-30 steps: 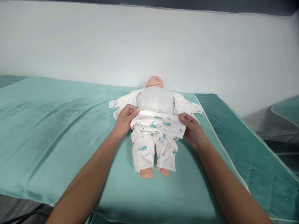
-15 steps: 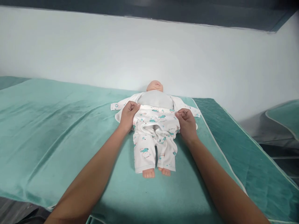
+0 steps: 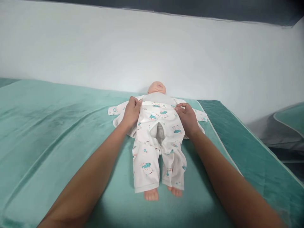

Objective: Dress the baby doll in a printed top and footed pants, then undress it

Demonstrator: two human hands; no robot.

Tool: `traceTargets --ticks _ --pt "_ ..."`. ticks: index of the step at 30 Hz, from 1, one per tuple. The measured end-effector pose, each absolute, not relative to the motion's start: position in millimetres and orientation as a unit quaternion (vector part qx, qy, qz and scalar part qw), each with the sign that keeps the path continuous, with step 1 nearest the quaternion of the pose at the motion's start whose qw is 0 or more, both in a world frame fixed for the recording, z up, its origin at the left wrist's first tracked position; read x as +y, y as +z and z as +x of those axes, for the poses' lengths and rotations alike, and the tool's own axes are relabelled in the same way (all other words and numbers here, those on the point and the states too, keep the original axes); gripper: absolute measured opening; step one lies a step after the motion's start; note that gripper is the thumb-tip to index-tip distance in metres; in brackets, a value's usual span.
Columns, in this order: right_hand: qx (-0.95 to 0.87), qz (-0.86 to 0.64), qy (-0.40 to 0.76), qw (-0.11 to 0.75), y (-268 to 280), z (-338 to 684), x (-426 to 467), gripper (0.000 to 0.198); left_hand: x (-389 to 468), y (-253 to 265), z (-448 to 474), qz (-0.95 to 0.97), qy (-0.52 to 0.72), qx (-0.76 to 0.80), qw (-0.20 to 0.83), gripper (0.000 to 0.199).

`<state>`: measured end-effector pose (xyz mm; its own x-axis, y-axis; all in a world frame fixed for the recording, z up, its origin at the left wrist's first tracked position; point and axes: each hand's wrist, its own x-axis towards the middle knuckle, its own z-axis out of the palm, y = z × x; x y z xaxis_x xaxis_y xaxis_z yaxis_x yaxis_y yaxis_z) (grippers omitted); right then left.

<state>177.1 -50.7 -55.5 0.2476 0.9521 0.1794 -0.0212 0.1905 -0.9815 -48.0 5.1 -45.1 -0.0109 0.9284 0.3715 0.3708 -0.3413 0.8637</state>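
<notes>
A baby doll [image 3: 156, 87] lies on its back, head toward the wall, feet toward me. It wears white printed baby pants [image 3: 163, 118] with an open crotch; both bare feet stick out of the leg ends. My left hand [image 3: 133, 110] pinches the waistband at its left side, and my right hand [image 3: 186, 117] pinches it at the right side. The waistband lies across the doll's pale grey torso [image 3: 158, 97]. Under the doll a white printed baby shirt [image 3: 117, 109] is spread open, its sleeves stretched out to both sides.
Green plush cloth [image 3: 59, 136] with folds covers the surface under the doll. A darker green quilted mat [image 3: 249, 148] lies along the right. Behind stands a white wall [image 3: 133, 47] with a dark band [image 3: 213, 9] above. Another green-covered surface [image 3: 291, 117] is at the far right.
Both hands have moved up the doll's torso, drawing the waistband toward its chest. The crotch opening has widened and the pants look stretched longer. The view has shifted slightly closer.
</notes>
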Motion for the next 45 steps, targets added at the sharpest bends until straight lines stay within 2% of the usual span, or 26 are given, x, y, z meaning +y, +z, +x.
traceTargets --ticks 7,10,13,17,22,32,39,45 --pt "-0.425 -0.465 0.494 0.599 -68.8 191.9 -48.9 0.028 -9.5 -47.9 -55.9 0.689 0.430 0.494 0.311 0.022" --pt "-0.450 -0.451 0.535 0.555 -69.0 206.7 -51.5 0.025 -14.6 -42.1 -65.5 0.709 0.383 0.485 0.340 0.034" --pt "-0.482 -0.440 0.566 0.504 -67.0 218.4 -57.3 0.026 -16.8 -38.3 -72.6 0.684 0.344 0.464 0.446 0.043" --pt "-0.498 -0.449 0.594 0.444 -66.8 221.9 -65.1 0.029 -19.2 -40.2 -73.8 0.600 0.332 0.427 0.589 0.036" --pt "-0.521 -0.415 0.619 0.416 -66.5 217.0 -69.6 0.045 -21.9 -45.7 -70.4 0.528 0.324 0.407 0.671 0.039" --pt "-0.516 -0.413 0.604 0.445 -68.4 209.3 -68.6 0.044 -22.5 -46.7 -63.9 0.486 0.367 0.351 0.711 0.034" --pt "-0.511 -0.481 0.546 0.458 -73.8 202.4 -67.9 0.039 -20.6 -53.0 -62.5 0.489 0.366 0.353 0.708 0.039" --pt "-0.556 -0.492 0.508 0.437 -67.5 193.9 -69.0 0.037 -20.1 -53.5 -64.5 0.489 0.354 0.358 0.713 0.038"
